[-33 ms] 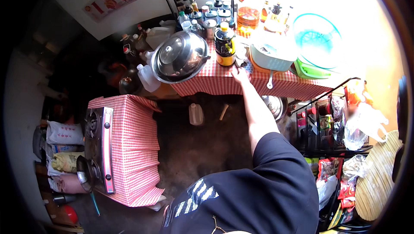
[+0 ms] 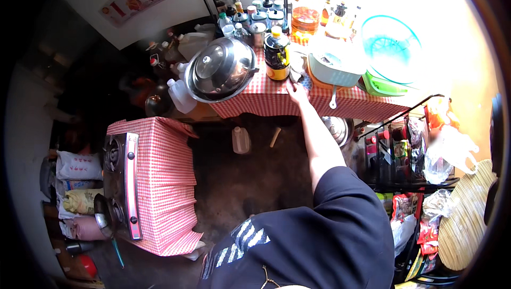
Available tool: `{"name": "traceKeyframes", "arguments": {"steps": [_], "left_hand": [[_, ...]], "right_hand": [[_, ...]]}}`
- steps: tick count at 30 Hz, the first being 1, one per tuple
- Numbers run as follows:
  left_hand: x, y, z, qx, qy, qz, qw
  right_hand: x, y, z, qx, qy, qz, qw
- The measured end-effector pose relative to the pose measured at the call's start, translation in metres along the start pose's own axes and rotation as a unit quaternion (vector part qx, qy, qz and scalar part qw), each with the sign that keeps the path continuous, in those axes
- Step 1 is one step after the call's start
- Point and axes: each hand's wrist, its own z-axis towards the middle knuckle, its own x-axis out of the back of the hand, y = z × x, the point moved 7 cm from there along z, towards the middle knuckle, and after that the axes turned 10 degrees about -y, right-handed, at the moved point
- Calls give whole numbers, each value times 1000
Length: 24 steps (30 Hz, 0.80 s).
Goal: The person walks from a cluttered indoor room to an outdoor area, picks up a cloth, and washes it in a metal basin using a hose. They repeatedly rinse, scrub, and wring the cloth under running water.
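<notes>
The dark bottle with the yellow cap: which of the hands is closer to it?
Right. The right hand rests on the checked tablecloth just below and beside the dark bottle. The left hand is out of view.

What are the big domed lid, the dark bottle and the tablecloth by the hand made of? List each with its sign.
Domed lid: likely polished steel, mirror-bright reflections.
Dark bottle: probably plastic or glass, glossy, with a yellow cap; cannot tell which.
Tablecloth: red-and-white checked cloth or vinyl, draping over the edge.
The right hand rests on it.
</notes>
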Motion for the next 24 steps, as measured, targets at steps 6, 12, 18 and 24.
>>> {"name": "traceKeyframes", "arguments": {"steps": [6,12,18,24], "left_hand": [[54,15,48,-20,-44,45,998],[74,106,143,-128,-199,157,959],[-16,241,181,-262,-330,379,824],[-163,212,137,-334,-496,393,698]], "right_hand": [[-5,-16,-170,139,-10,386,912],[63,-36,-357,131,2,519,845],[74,21,-602,30,260,685,680],[-34,37,-879,12,490,713,502]]}}
